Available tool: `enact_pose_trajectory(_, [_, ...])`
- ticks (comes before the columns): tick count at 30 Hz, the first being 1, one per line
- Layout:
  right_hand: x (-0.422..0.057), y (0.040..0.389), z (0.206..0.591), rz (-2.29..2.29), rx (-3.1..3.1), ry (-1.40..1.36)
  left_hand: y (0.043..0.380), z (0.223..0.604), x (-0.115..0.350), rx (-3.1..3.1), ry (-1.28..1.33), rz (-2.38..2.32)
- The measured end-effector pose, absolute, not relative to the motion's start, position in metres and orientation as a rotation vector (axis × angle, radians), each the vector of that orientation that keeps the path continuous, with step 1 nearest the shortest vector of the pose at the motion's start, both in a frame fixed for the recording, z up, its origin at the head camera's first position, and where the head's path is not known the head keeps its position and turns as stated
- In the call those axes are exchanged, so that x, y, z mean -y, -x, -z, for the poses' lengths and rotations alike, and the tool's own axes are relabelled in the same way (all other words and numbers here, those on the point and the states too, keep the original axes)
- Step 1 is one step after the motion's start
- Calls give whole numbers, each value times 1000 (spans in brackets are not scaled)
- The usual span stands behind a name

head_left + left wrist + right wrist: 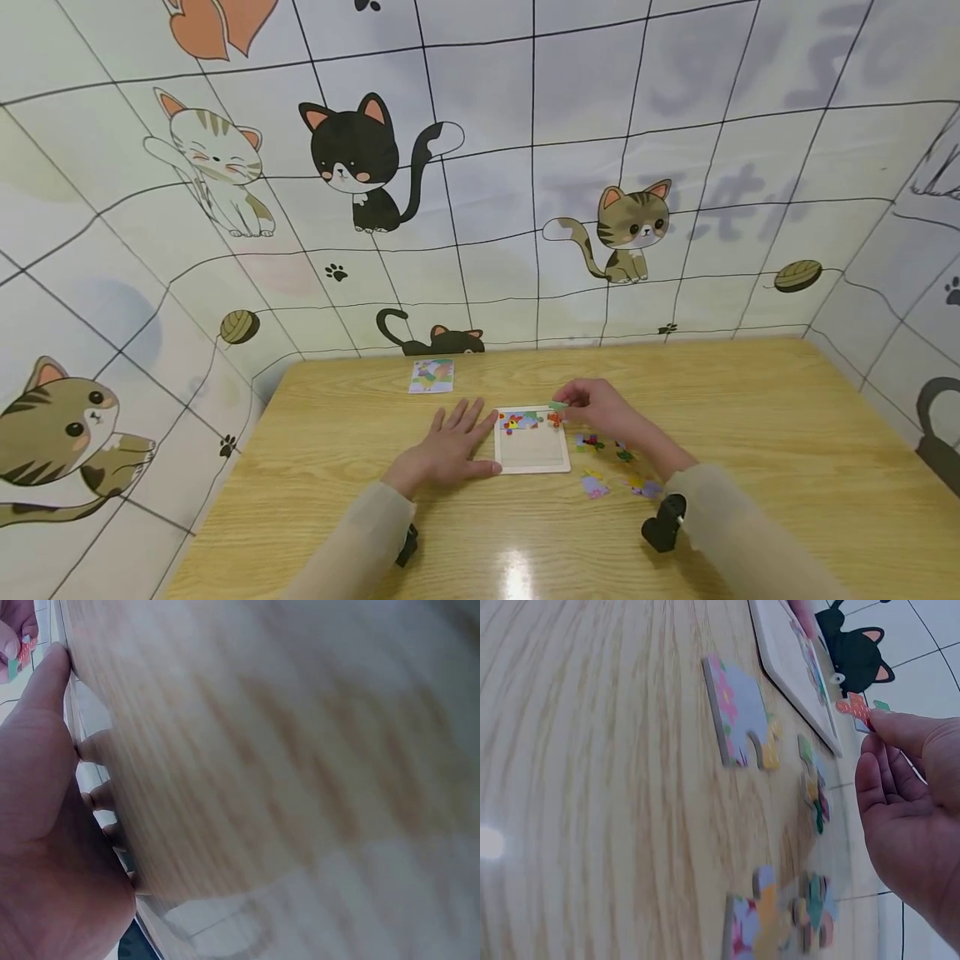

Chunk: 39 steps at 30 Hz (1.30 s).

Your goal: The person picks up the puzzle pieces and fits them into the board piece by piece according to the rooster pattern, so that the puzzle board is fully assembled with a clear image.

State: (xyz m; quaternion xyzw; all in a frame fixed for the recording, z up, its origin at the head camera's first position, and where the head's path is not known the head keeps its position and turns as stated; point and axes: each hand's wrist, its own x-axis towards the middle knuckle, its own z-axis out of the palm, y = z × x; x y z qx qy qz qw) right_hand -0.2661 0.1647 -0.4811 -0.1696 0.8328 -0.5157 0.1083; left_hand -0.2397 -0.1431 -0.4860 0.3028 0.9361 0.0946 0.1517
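My right hand pinches a puzzle piece with orange-red and green parts, holding it over the upper right corner of a white puzzle tray. Joined pieces fill part of the tray's top row; below them the bare board shows. Flat on the table beside the tray lies my left hand, fingers spread, its fingertips and thumb by the tray's left edge. In the left wrist view, the left thumb is straight, and the held piece shows at the upper left.
Several loose pieces lie right of the tray, among them a lilac one with pink flowers and a yellow-and-purple one. A square picture card lies at the back left of the wooden table. A cat-printed cloth stands behind.
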Motion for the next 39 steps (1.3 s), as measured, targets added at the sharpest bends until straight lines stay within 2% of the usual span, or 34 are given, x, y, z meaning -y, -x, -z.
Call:
enact_pose_trajectory(9, [-147, 271, 493, 1405, -2540, 562, 240, 483, 142, -2679, -853, -253])
enact_pose_trajectory(39, [-137, 264, 496, 1155, -2742, 703, 239, 482, 137, -2691, -818, -265])
